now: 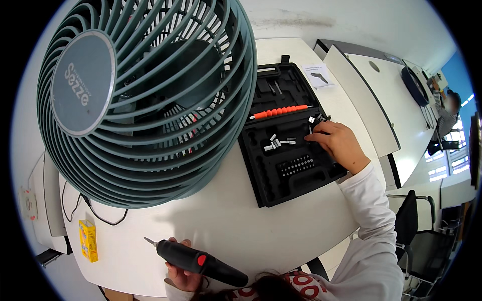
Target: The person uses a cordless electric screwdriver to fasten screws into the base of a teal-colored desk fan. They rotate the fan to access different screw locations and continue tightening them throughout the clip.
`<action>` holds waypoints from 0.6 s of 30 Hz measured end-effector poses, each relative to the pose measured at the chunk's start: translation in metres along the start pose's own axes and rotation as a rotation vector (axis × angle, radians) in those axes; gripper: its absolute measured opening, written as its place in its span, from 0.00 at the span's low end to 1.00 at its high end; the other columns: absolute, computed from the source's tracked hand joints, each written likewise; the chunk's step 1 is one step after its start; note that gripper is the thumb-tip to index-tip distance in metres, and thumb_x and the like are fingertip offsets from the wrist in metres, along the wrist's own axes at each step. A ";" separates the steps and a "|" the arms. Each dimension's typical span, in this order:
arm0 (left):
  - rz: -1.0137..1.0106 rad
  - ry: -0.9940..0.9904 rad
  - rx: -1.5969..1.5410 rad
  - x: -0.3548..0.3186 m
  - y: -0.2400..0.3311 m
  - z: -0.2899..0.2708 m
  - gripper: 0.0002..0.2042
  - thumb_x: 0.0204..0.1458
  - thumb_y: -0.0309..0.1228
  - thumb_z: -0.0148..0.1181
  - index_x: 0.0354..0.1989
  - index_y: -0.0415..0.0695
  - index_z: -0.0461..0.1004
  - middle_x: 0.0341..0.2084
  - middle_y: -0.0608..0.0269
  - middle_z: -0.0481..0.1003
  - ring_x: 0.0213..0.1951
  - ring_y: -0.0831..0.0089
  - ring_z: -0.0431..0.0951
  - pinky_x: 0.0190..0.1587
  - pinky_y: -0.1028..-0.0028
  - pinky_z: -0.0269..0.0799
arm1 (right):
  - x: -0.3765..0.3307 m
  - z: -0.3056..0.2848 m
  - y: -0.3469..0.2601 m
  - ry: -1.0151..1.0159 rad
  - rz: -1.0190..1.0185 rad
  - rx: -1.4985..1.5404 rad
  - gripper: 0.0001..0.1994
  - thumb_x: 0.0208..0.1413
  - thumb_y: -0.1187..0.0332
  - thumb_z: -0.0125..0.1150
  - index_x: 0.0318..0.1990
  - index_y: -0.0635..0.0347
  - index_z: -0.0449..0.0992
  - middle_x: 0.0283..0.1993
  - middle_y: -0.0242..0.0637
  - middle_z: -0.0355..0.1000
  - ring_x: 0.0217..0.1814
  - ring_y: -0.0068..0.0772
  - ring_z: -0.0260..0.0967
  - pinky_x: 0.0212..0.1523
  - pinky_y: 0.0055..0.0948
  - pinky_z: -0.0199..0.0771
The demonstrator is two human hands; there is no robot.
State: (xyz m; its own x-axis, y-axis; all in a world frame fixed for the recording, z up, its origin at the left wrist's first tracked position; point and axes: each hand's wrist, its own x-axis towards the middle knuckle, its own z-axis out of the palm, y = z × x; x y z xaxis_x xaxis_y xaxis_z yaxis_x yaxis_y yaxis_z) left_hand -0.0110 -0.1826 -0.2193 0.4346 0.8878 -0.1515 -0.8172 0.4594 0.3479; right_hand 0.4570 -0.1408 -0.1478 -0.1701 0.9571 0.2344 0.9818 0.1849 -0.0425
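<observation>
Dark hair (pixel 273 286) hangs at the lower edge, nearest the camera, just right of the left hand (pixel 184 278), whose fingers are wrapped around a black electric screwdriver (pixel 203 263); gripping the barrel apparently keeps the metal tip free, pointing left, beyond the fingertips. Ahead of those fingers looms a grey-green fan (pixel 150 108), and well to their left stands a yellow box (pixel 88 241) on the white table (pixel 226 226). Farther ahead, the right hand (pixel 342 145) reaches into a black tool case (pixel 321 186), fingertips drawn together; whether they pinch anything cannot be told. Presumably the case lies unfolded so its contents sit within reach: metal sockets (pixel 276 144) left of the right fingertips, rows of bits (pixel 297 165) nearer the person, an orange flexible shaft (pixel 281 111) beyond. Past them lies a printed leaflet (pixel 318 76); another person (pixel 448 115) sits far off to the right.
</observation>
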 end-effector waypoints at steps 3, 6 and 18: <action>0.012 -0.006 0.007 0.001 0.000 -0.001 0.28 0.57 0.40 0.64 0.66 0.54 0.63 0.53 0.61 0.67 0.25 0.81 0.72 0.38 0.72 0.75 | -0.001 -0.003 0.002 0.043 -0.033 -0.009 0.11 0.45 0.74 0.63 0.38 0.51 0.81 0.36 0.28 0.75 0.40 0.35 0.73 0.41 0.33 0.73; 0.018 -0.012 0.007 0.001 -0.001 -0.002 0.28 0.57 0.40 0.63 0.66 0.54 0.63 0.53 0.61 0.67 0.25 0.81 0.72 0.38 0.72 0.75 | -0.009 -0.001 0.010 0.155 0.037 0.175 0.09 0.47 0.76 0.64 0.37 0.54 0.82 0.35 0.30 0.77 0.38 0.35 0.74 0.38 0.30 0.73; 0.003 0.007 -0.010 0.003 0.000 0.004 0.29 0.55 0.40 0.66 0.64 0.53 0.63 0.51 0.63 0.68 0.23 0.81 0.71 0.35 0.74 0.74 | -0.027 0.003 0.022 0.443 0.432 0.809 0.07 0.55 0.77 0.64 0.41 0.61 0.82 0.43 0.34 0.77 0.45 0.24 0.74 0.42 0.19 0.72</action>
State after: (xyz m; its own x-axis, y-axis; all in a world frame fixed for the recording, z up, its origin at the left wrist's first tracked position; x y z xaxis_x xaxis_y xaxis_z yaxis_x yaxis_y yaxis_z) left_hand -0.0083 -0.1802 -0.2161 0.4293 0.8894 -0.1574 -0.8223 0.4569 0.3390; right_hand 0.4834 -0.1622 -0.1585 0.3933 0.8394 0.3750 0.5723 0.0957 -0.8144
